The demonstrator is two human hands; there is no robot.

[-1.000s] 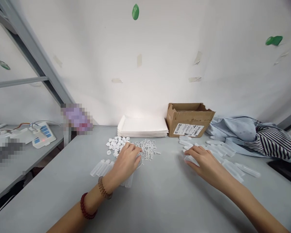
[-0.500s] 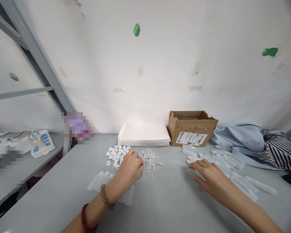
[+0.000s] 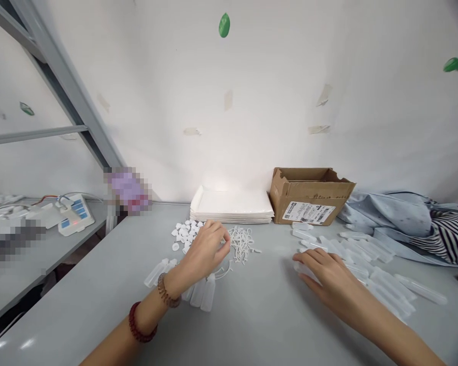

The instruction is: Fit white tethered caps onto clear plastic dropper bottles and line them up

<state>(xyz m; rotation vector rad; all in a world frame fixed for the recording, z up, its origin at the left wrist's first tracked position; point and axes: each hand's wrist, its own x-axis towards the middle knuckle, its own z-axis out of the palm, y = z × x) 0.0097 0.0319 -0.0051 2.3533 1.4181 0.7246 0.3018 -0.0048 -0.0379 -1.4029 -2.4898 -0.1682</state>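
My left hand (image 3: 208, 247) is over the gap between a pile of white caps (image 3: 183, 233) and a heap of thin white looped strips (image 3: 242, 244). Its thumb and forefinger are bent together; whatever is between them is too small to make out. Below it lie several clear plastic tubes (image 3: 208, 294), with more capped tubes (image 3: 156, 273) left of the wrist. My right hand (image 3: 320, 269), fingers curved, holds a translucent tube (image 3: 302, 268), partly hidden under the fingers. Many loose translucent tubes (image 3: 389, 284) lie beside and behind this hand.
A stack of white padded envelopes (image 3: 232, 206) rests against the wall. Right of it is an open cardboard box (image 3: 313, 195), then light blue cloth (image 3: 389, 213) and striped fabric (image 3: 448, 234). A power strip (image 3: 76, 216) sits on the left table.
The camera view has shifted slightly. My left hand has moved a little to the right, off the caps, and thin strips show beside it. My right hand stays near the same tube.
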